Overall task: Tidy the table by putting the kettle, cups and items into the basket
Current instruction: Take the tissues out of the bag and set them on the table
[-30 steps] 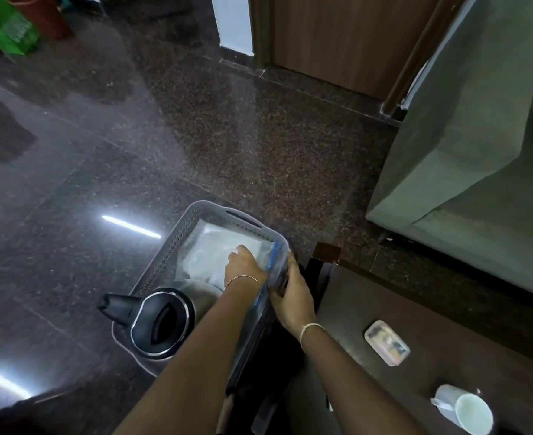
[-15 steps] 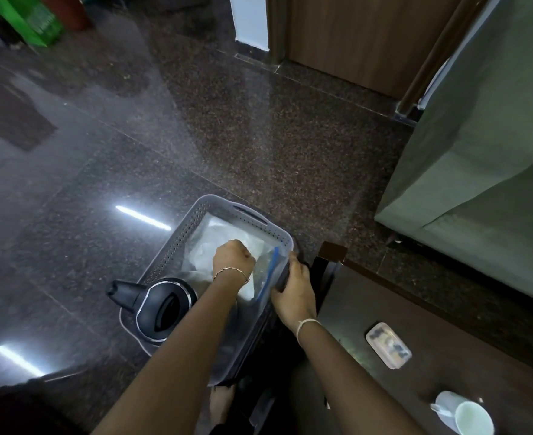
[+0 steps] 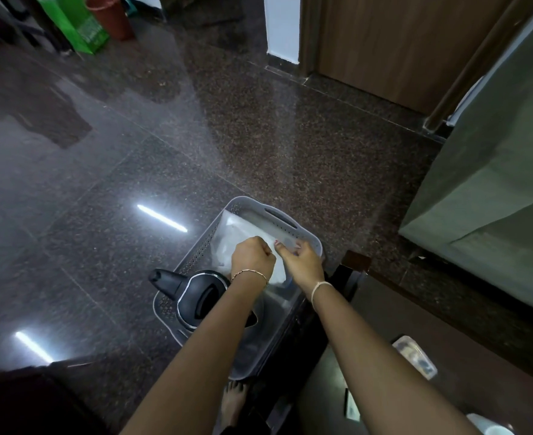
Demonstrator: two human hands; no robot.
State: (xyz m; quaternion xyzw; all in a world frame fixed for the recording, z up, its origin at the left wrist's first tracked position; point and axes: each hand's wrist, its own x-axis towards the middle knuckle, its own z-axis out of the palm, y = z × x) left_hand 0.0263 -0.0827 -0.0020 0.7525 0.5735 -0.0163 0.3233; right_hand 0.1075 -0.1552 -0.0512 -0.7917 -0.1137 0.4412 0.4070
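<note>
The left arm hides most of the kettle, and the left hand and right hand cover the near edge of the white bag. The cup is cut off by the bottom edge. The clear box holds things too blurred to tell.

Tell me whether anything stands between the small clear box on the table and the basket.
No object lies on the table between the clear box and the basket; only the person's own right forearm crosses that line. Inside, the kettle and a plastic bag fill much of it.
</note>
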